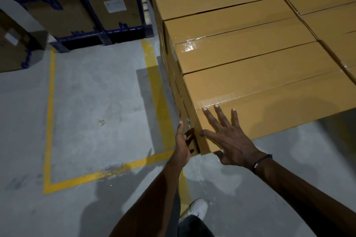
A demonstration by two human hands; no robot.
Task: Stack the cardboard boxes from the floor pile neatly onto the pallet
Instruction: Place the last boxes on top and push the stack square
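Dim indoor light; glare on the box tape, soft shadows on the floor, wide-angle bending at edges.

White labels on the far boxes are too blurred to read.

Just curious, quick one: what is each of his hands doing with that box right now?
Left hand: open, fingers straight, pressing the side of the nearest box.
Right hand: open, fingers spread flat on that box's near face at the corner.

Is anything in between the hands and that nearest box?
No. Both hands already touch the nearest box: the right hand lies flat on its near face, and the left hand is against its left end at the corner.
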